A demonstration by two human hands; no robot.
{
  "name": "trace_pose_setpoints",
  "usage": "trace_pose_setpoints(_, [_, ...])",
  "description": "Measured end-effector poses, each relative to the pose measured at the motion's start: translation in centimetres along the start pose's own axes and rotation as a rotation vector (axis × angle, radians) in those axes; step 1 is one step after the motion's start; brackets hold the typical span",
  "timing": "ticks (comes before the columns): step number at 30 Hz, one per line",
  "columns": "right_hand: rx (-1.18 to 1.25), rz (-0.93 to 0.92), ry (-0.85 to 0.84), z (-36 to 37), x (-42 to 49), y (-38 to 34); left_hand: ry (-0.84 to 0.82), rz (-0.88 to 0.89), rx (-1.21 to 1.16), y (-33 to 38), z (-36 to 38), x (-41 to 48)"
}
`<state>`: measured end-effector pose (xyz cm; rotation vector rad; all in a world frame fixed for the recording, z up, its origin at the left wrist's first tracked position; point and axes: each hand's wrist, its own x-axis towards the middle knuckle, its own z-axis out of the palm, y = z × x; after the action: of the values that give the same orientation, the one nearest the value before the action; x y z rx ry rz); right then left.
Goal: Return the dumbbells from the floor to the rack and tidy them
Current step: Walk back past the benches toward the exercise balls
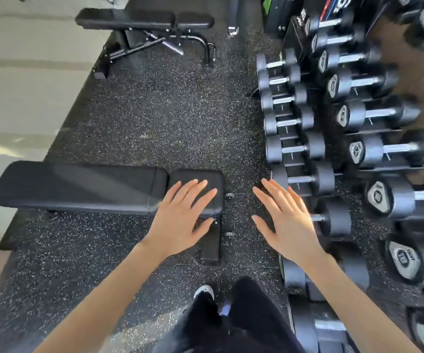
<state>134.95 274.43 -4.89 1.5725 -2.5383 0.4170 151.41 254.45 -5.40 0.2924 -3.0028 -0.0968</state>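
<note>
Black rubber dumbbells with chrome handles fill a tiered rack (295,164) along the right side; a lower row (295,149) lies nearest the floor and a higher row (374,113) of bigger ones sits further right. My left hand (180,215) hovers flat, fingers straight and spread, over the near bench's seat pad. My right hand (285,220) is also flat and spread, held in front of the lower row, covering part of one dumbbell (333,217). Neither hand holds anything. I see no dumbbell lying loose on the floor.
A flat black bench (78,187) lies across the speckled rubber floor (167,123) to my left. A second bench (144,21) stands at the far end. My shoes (204,291) and dark trousers show at the bottom. A pale floor borders the mat's left edge.
</note>
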Motion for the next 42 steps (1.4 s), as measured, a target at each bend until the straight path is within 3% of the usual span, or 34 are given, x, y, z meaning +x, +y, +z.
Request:
trace_pose_setpoints(9, [0.053, 0.056, -0.045, 3.6, 4.7, 4.3, -0.047, 0.024, -0.058, -3.0, 3.2, 7.1])
trace_pose_setpoints(16, [0.014, -0.005, -0.089, 5.6, 13.3, 12.8, -0.125, -0.006, 0.039, -4.8, 5.3, 17.9])
trace_pose_setpoints(27, [-0.007, -0.127, -0.006, 2.3, 30.4, 26.9, 0.032, -0.101, 0.053, -6.6, 3.1, 37.4])
trace_pose_setpoints(33, [0.02, -0.147, 0.054, 3.1, 34.2, 29.5, 0.059, -0.139, 0.063, -7.7, 3.0, 41.0])
trace_pose_setpoints(42, [0.051, -0.17, 0.006, 5.6, 38.5, 31.9, 0.011, -0.192, 0.039, -10.6, 5.2, 45.5])
